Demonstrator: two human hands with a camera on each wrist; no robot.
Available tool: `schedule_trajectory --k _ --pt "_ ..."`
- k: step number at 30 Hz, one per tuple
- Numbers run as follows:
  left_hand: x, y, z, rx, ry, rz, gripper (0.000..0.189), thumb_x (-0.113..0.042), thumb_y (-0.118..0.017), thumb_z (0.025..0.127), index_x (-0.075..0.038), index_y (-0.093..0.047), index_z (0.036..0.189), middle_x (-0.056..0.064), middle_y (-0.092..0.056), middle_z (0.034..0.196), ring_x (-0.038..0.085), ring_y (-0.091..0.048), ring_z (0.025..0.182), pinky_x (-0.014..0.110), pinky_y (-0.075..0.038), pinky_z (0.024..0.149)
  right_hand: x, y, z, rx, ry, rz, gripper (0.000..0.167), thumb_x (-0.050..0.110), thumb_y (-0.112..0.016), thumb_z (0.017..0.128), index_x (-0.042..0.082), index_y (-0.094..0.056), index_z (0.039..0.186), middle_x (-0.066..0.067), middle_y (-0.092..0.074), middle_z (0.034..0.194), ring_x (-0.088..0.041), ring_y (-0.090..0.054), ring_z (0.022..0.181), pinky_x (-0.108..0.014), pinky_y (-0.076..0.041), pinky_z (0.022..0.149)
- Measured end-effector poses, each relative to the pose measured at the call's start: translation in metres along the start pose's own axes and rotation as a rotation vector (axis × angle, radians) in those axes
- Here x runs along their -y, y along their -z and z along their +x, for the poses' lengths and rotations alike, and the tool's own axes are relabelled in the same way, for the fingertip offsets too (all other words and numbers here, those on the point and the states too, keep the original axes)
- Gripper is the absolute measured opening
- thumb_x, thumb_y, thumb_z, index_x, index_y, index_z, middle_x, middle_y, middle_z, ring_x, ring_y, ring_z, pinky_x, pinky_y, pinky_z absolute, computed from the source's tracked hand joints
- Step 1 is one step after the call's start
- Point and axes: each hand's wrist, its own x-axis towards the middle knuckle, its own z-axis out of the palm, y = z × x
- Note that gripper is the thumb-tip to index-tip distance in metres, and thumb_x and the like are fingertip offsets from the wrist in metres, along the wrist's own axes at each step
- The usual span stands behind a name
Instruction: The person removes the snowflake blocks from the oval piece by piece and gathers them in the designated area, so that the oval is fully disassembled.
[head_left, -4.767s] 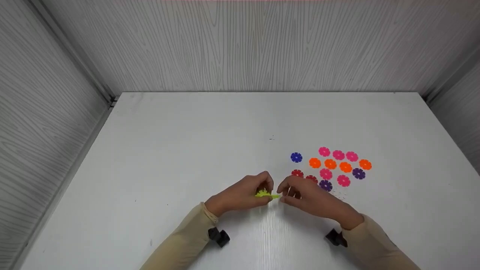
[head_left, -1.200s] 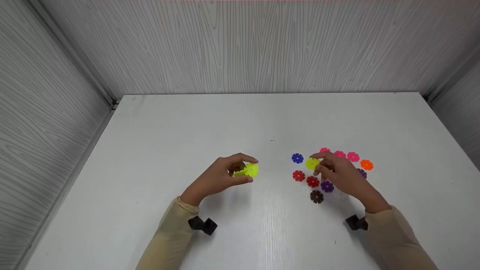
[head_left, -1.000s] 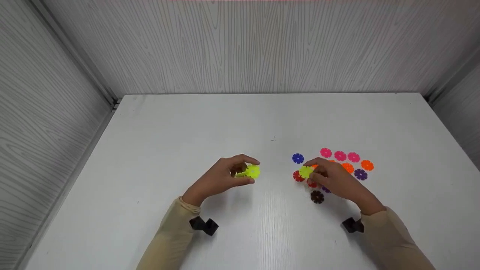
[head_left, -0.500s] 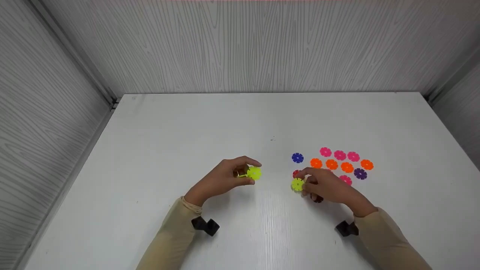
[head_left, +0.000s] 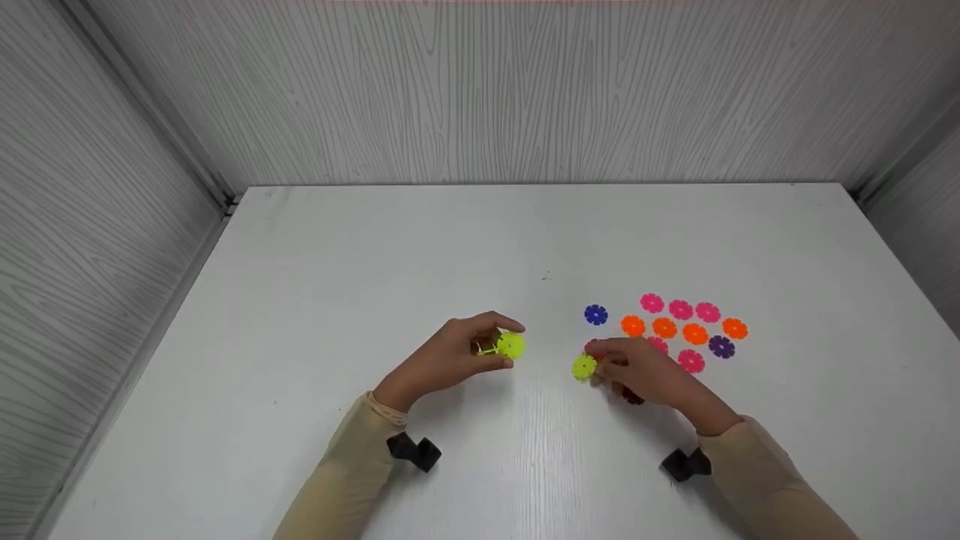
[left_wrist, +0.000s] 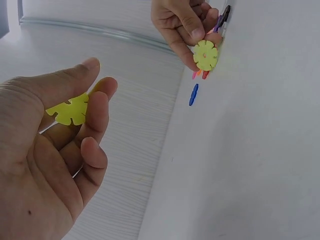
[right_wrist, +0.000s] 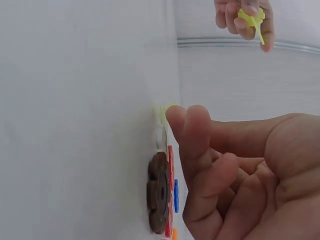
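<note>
My left hand (head_left: 457, 356) holds joined yellow snowflake discs (head_left: 511, 346) between thumb and fingers, above the white table. In the right wrist view one of these discs stands edge-on across another. To the right, my right hand (head_left: 649, 375) pinches a single yellow snowflake disc (head_left: 584, 367) at its edge, its notched face showing in the left wrist view. A gap separates the two hands. Behind the right fingers lies a red disc (head_left: 592, 346), partly covered. A brown disc (right_wrist: 159, 192) sits close by the right hand, mostly hidden in the head view.
Around the right hand lie several flat notched discs: a blue disc (head_left: 596, 314), pink discs (head_left: 681, 309), orange discs (head_left: 664, 328) and a purple disc (head_left: 721, 346). A pale wood-grain wall (head_left: 480, 90) rises behind the table.
Both hands were close together earlier; then the right hand was over the discs holding a yellow one. It has since moved left and nearer the body with it. The left hand shifted slightly right.
</note>
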Motion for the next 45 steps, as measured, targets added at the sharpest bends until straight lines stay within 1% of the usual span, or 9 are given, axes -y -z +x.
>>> schedule_trajectory --k 7,11,15,22,26,30,35,41,45 --pt "-0.001 0.0 0.0 0.009 0.017 -0.003 0.041 -0.021 -0.074 0.085 -0.022 -0.061 0.124 -0.003 -0.059 0.083 0.014 -0.05 0.075 0.022 -0.041 0.066 0.006 -0.001 -0.001 -0.032 -0.053 -0.016 0.037 0.016 -0.061 0.094 0.009 -0.058 0.13 -0.005 -0.066 0.082 -0.017 -0.054 0.06 -0.027 -0.047 0.058" --pt "-0.002 -0.002 -0.001 0.025 0.032 -0.03 0.044 -0.023 -0.076 0.083 -0.019 -0.061 0.125 0.001 -0.066 0.081 0.028 -0.06 0.07 0.022 -0.044 0.064 0.01 0.0 -0.003 -0.069 -0.03 -0.051 0.037 0.017 -0.064 0.092 0.013 -0.059 0.129 -0.006 -0.062 0.079 -0.017 -0.055 0.061 -0.028 -0.049 0.059" --pt "-0.004 -0.006 -0.001 0.049 0.013 -0.043 0.046 -0.024 -0.075 0.083 -0.012 -0.06 0.125 0.007 -0.071 0.084 0.036 -0.065 0.069 0.022 -0.047 0.064 0.015 -0.001 -0.007 -0.074 0.002 -0.007 0.038 0.016 -0.064 0.092 0.014 -0.057 0.129 -0.009 -0.063 0.084 -0.019 -0.056 0.059 -0.027 -0.049 0.054" --pt "-0.012 -0.017 -0.001 0.057 0.003 -0.033 0.043 -0.026 -0.074 0.084 -0.014 -0.061 0.123 0.005 -0.073 0.092 0.015 -0.059 0.071 0.02 -0.042 0.065 0.024 -0.007 -0.013 -0.034 0.123 0.03 0.037 0.017 -0.063 0.093 0.009 -0.056 0.129 -0.013 -0.064 0.096 -0.021 -0.061 0.065 -0.025 -0.051 0.055" --pt "-0.015 -0.022 -0.001 0.072 -0.011 -0.03 0.041 -0.024 -0.071 0.087 -0.014 -0.059 0.126 0.004 -0.073 0.104 0.01 -0.061 0.082 0.024 -0.044 0.072 0.027 -0.012 -0.015 0.002 0.192 0.011 0.038 0.021 -0.063 0.093 0.008 -0.056 0.128 -0.009 -0.066 0.097 -0.021 -0.064 0.074 -0.024 -0.053 0.064" --pt "-0.016 -0.026 -0.001 0.115 -0.039 -0.014 0.04 -0.02 -0.061 0.095 -0.012 -0.054 0.134 0.004 -0.066 0.125 0.014 -0.064 0.106 0.031 -0.049 0.091 0.03 -0.015 -0.017 0.014 0.217 0.011 0.041 0.026 -0.064 0.093 0.008 -0.055 0.129 -0.006 -0.066 0.1 -0.022 -0.065 0.079 -0.022 -0.054 0.066" --pt "-0.017 -0.031 0.0 0.154 -0.073 -0.021 0.04 -0.015 -0.05 0.1 -0.014 -0.049 0.14 0.005 -0.059 0.134 0.017 -0.061 0.114 0.034 -0.047 0.1 0.033 -0.017 -0.019 0.0 0.222 0.048 0.043 0.028 -0.065 0.092 0.008 -0.055 0.129 -0.008 -0.064 0.105 -0.021 -0.064 0.084 -0.021 -0.053 0.067" --pt "-0.017 -0.036 0.002 0.157 -0.073 -0.089 0.029 -0.012 -0.051 0.099 -0.009 -0.048 0.128 0.011 -0.069 0.119 0.018 -0.065 0.106 0.025 -0.046 0.088 0.035 -0.021 -0.018 -0.029 0.251 0.029 0.044 0.025 -0.067 0.091 0.01 -0.054 0.13 -0.006 -0.062 0.102 -0.015 -0.062 0.084 -0.021 -0.053 0.069" --pt "-0.017 -0.041 0.004 0.14 -0.063 -0.135 0.021 -0.017 -0.054 0.098 -0.007 -0.047 0.114 0.016 -0.073 0.104 0.024 -0.066 0.09 0.022 -0.039 0.072 0.036 -0.023 -0.018 -0.049 0.302 -0.014 0.047 0.023 -0.069 0.089 0.01 -0.053 0.131 -0.003 -0.062 0.098 -0.01 -0.058 0.077 -0.022 -0.052 0.068"
